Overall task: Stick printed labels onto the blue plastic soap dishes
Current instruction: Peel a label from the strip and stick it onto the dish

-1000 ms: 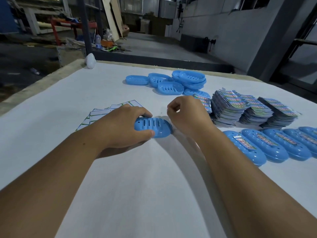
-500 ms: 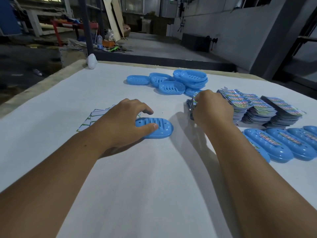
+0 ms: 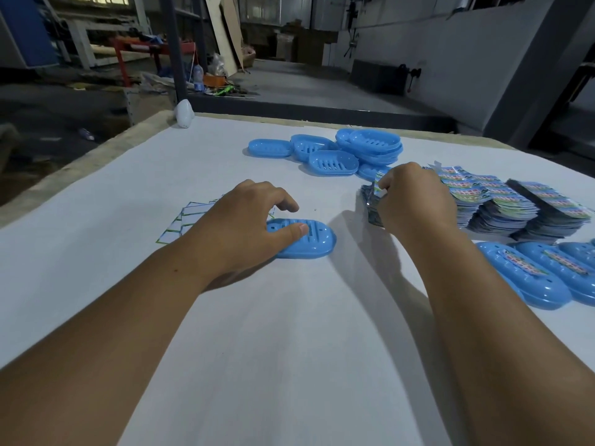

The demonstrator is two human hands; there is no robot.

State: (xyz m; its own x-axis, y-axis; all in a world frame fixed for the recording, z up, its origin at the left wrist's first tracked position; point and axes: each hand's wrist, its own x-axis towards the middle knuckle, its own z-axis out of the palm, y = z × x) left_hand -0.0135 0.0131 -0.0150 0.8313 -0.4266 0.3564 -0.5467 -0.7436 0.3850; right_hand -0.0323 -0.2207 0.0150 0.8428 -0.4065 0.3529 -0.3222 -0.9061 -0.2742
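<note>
A blue soap dish [image 3: 317, 241] lies upside down on the white table [image 3: 257, 349], its slotted bottom facing up. My left hand [image 3: 244, 230] holds it at its left end, thumb on top, fingers arched over the far side. My right hand [image 3: 412, 201] is at the leftmost stack of printed labels [image 3: 370, 204] and pinches the top label at its edge. More label stacks [image 3: 502, 204] stand to the right. Labelled blue dishes [image 3: 528, 278] lie in a row at the right edge.
A pile of unlabelled blue dishes [image 3: 341, 152] sits at the back middle of the table. White backing sheets with green borders [image 3: 183, 220] lie fanned out under and left of my left hand. A white object [image 3: 184, 114] stands at the far left corner.
My right hand has moved from beside the dish to the leftmost label stack and now pinches a label there. My left hand has stayed on the dish.
</note>
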